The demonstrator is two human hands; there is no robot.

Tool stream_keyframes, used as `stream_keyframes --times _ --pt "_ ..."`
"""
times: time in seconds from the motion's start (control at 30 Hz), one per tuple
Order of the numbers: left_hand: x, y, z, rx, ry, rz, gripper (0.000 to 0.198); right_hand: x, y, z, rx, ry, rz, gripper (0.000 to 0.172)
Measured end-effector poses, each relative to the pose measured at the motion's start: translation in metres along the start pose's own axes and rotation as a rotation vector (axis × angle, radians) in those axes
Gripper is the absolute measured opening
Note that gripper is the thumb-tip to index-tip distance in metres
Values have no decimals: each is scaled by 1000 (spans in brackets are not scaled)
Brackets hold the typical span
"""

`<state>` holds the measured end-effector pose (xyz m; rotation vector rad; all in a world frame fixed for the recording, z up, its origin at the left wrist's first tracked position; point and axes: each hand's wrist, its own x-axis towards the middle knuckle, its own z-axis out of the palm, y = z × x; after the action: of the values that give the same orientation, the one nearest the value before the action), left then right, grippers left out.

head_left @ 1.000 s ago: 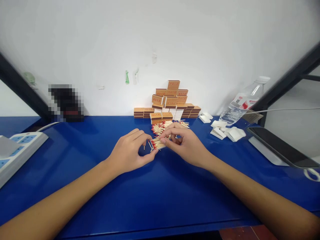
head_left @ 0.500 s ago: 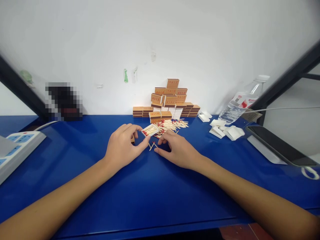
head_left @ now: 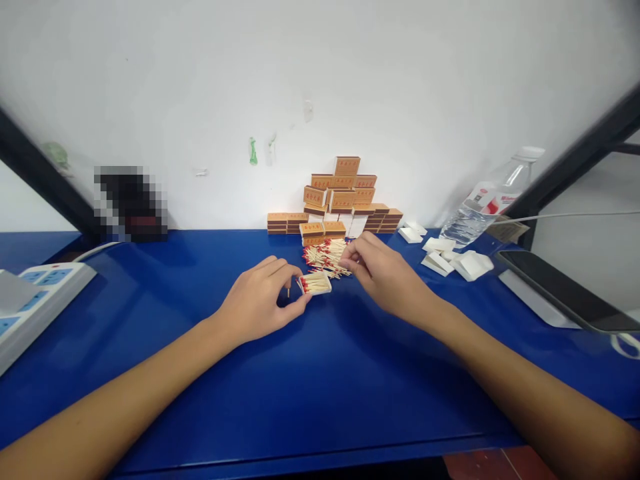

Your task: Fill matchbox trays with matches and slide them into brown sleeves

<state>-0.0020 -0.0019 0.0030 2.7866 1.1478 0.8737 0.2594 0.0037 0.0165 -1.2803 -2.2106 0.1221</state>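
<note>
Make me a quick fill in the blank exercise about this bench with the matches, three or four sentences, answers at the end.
1. The left hand grips a small tray of matches; the tray's colour is ____.
2. The right hand reaches into the loose pile of matches lying in front of the stacked ____.
3. The colour of the table is ____.
4. The plastic bottle stands to the ____ of that stack.
Missing words: white; matchboxes; blue; right.
</note>
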Motion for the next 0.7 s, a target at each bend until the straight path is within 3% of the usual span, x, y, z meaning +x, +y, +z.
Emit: stream_keyframes --times 0.13,0.33,0.43,0.6,0.7 --pt "-1 2 0 -18 -33 33 22 -4 -14 5 86 -98 -159 8" --pt "0 2 -2 -10 16 61 22 -4 -13 6 60 -78 -174 12" --pt "1 -2 -2 22 94 17 22 -1 -4 2 -14 -69 -99 13" --pt "2 -6 -2 67 161 -58 23 -2 9 0 -172 -379 70 12" --pt "1 -5 -1 52 106 -53 22 -5 10 0 -177 -405 49 14"
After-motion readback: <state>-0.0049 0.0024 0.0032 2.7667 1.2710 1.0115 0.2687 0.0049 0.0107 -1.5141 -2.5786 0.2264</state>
